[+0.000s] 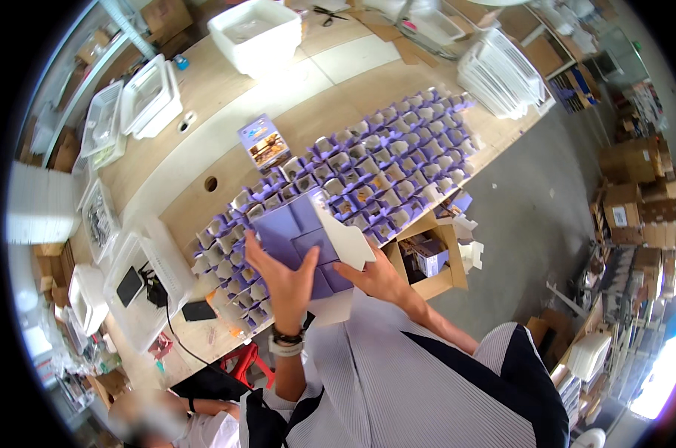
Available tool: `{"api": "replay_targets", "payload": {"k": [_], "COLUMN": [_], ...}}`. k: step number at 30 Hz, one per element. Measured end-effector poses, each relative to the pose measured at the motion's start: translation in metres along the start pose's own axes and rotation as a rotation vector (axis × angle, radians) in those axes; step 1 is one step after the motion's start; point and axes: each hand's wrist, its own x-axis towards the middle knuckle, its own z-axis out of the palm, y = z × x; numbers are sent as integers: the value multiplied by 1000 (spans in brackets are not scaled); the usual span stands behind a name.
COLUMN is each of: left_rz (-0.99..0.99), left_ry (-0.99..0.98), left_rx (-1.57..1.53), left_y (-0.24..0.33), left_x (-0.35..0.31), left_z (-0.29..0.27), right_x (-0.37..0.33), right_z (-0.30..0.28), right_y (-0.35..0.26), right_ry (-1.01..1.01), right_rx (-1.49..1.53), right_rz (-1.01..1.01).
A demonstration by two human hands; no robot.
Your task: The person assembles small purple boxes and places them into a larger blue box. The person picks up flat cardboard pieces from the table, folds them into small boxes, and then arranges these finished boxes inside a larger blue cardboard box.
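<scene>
Currently, the purple cardboard piece with white inner flaps [280,228] lies ahead of and between my two hands, its long axis going away from me, slightly leftward; both hands are equally near. My left hand [286,287] is clamped on its left side, thumb spread wide; my right hand [379,278] clamps the right side, wrist slanting inward.

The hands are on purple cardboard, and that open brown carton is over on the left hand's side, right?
Not quite: the head view shows the open brown carton on the right hand's side. The hands are on purple cardboard, as you said.
</scene>
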Motion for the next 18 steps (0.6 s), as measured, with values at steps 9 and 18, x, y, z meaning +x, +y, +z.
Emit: {"api": "replay_targets", "payload": {"k": [9, 18], "left_rz": [-296, -428], "left_ry": [-208, -450], "left_rx": [-268, -798], "left_y": [17, -13], "left_x": [6, 9], "left_z": [-37, -67], "right_x": [-6, 2], "right_z": [0, -37], "right_y": [20, 19], "right_ry": [199, 121], "right_rx": [47, 320], "right_rz": [-86, 218]}}
